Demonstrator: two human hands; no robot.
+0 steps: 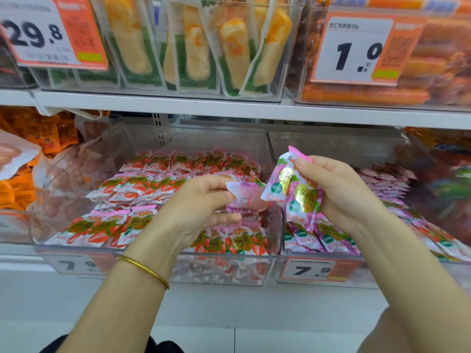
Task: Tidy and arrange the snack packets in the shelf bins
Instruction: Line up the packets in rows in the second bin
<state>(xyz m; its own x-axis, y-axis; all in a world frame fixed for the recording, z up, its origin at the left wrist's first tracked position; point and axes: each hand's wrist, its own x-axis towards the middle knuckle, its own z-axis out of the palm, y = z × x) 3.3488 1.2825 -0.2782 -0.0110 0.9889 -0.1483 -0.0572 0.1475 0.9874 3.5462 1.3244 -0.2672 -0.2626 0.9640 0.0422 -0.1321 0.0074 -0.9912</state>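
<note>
Pinching a pink packet (246,196) in left hand (201,205), gripping purple packets (298,194) in right hand (341,192), just apart above bins (204,276).

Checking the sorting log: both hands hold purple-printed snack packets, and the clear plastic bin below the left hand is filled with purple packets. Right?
No: the head view shows the clear plastic bin below the left hand filled with red strawberry-printed packets. The right hand and left hold purple-printed snack packets.

Bright, even shop light leaves only soft shade beneath the upper shelf (229,108), a pale sheen lies on the fronts of the clear bins (216,272), the shelf's right end is smeared with blur, and the wide lens bows its edges.
</note>
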